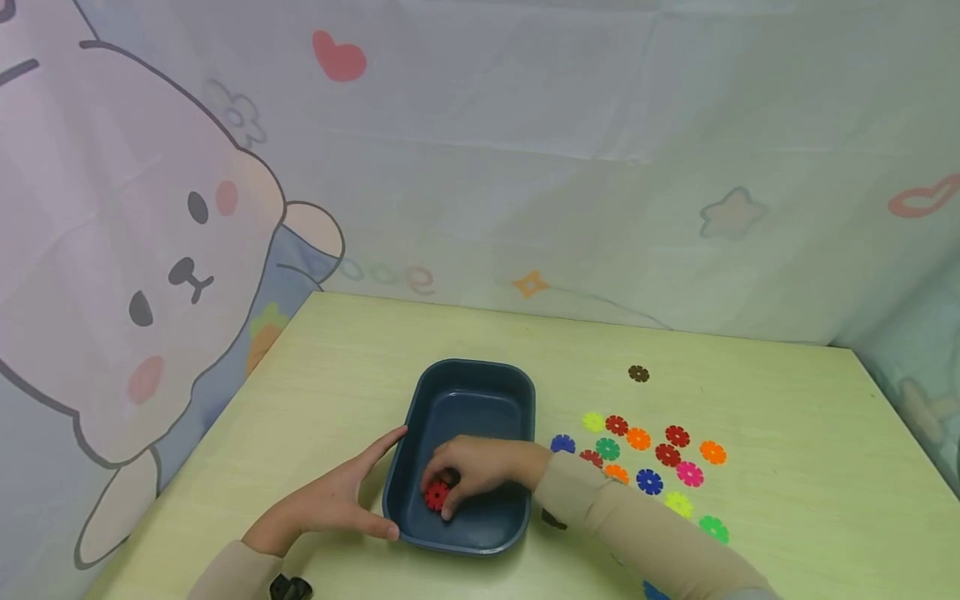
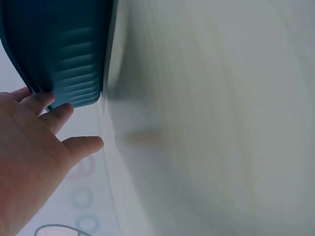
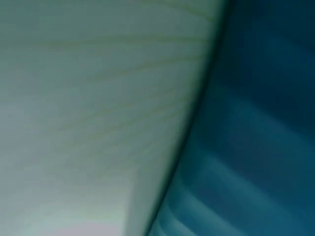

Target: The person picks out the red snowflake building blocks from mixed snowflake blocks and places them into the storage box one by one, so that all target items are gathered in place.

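My right hand (image 1: 480,467) reaches into the dark blue plastic tray (image 1: 397,475), fingers curled, and pinches a red notched plastic disc (image 1: 436,497) between thumb and fingertips, low over the tray's bottom. At the tray's left side is my left hand (image 1: 333,500), thumb and fingers spread, its fingertips at the rim. In the left wrist view the left hand's fingers (image 2: 83,144) lie along the outer wall of the tray (image 2: 74,54). Only the tray's ribbed wall (image 3: 236,147) and the tabletop show in the right wrist view; the right hand is hidden there.
On the pale wooden table (image 1: 360,350), several flower-shaped discs lie right of the tray, among them a pink disc (image 1: 690,474) and a green disc (image 1: 714,529). One brown disc (image 1: 638,373) lies farther back. Behind hangs a printed cloth (image 1: 480,167).
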`<state>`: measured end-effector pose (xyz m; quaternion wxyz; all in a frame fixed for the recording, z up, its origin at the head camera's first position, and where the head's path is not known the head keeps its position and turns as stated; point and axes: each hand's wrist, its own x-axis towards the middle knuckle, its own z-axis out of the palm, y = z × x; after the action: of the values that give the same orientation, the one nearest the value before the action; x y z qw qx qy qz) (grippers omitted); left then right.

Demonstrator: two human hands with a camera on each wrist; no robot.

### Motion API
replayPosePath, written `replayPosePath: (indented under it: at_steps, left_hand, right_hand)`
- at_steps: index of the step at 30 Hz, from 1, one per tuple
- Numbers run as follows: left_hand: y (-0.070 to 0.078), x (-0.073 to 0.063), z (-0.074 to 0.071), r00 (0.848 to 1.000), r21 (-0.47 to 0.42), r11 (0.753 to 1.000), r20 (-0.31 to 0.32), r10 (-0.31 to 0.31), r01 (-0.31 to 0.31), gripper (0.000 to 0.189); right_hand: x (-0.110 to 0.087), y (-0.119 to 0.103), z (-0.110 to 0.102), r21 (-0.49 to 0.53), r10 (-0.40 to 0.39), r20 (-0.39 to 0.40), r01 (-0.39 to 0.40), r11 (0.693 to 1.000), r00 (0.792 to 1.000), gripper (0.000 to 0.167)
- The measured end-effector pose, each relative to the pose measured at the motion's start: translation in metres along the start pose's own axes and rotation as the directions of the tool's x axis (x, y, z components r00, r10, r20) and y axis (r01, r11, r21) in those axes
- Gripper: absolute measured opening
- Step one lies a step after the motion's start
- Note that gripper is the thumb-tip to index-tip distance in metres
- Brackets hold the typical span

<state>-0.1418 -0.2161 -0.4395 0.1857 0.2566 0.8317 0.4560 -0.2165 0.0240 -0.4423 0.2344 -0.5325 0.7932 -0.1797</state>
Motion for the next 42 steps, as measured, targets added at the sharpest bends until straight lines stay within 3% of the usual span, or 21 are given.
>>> replayPosePath:
  at_steps: [17,25,33,37,42]
  left_hand:
    - [-0.002,0.0,0.0,1.0,0.012,1.0,-0.005,0.011,-0.011,0.115]
    - [-0.003,0.0,0.0,1.0,0.004,1.0,0.003,-0.004,0.004,0.115]
    - [-0.001,-0.001,0.0,1.0,0.013,1.0,0.002,-0.027,0.027,0.114]
    - [0.0,-0.002,0.0,1.0,0.017,0.999,0.0,-0.031,0.031,0.114]
    - [0.002,-0.002,0.0,1.0,0.028,0.999,-0.003,-0.027,0.027,0.117]
  right_hand:
    - [0.004,-0.002,0.003,-0.026,0.015,0.053,-0.013,1.0,0.998,0.037]
    - [-0.003,0.0,-0.004,0.016,-0.02,0.001,0.02,1.0,1.0,0.037]
    - [-0.031,-0.002,-0.032,0.061,-0.058,-0.126,0.066,0.996,0.99,0.041]
    - [-0.054,-0.002,-0.046,0.056,-0.081,-0.193,0.093,0.994,0.978,0.043]
    - [-0.089,0.0,-0.062,0.096,-0.039,-0.258,0.066,0.993,0.965,0.043]
